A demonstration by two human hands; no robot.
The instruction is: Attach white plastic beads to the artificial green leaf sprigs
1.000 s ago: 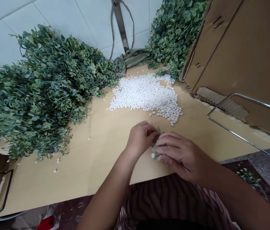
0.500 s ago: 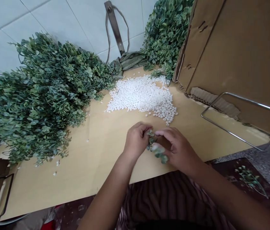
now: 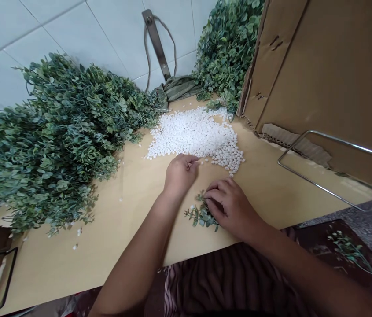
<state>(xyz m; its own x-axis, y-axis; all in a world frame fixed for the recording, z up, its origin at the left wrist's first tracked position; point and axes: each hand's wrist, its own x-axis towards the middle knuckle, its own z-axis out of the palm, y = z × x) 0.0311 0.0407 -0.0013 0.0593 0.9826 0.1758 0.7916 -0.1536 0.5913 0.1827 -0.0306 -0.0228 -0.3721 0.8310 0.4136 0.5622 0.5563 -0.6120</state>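
Note:
My right hand (image 3: 230,206) is closed on a small green leafy sprig (image 3: 202,215), pinched between thumb and fingers. The sprig's leaves hang out to the left, just above or on the board; I cannot tell which. My left hand (image 3: 181,172) is in a pinch at the near edge of the heap of small white plastic pieces (image 3: 194,134). Whatever its fingertips grip is too small to make out. A few loose white pieces lie right beside those fingertips.
A large pile of artificial greenery (image 3: 73,136) covers the left side of the tan board (image 3: 133,237). More greenery (image 3: 228,53) stands at the back against a cardboard box (image 3: 321,79). A metal wire frame (image 3: 324,174) juts in at right. A loose sprig (image 3: 349,248) lies lower right.
My hands have moved apart. The left has gone up and left to the edge of the white heap. The right has kept the sprig and brought it lower.

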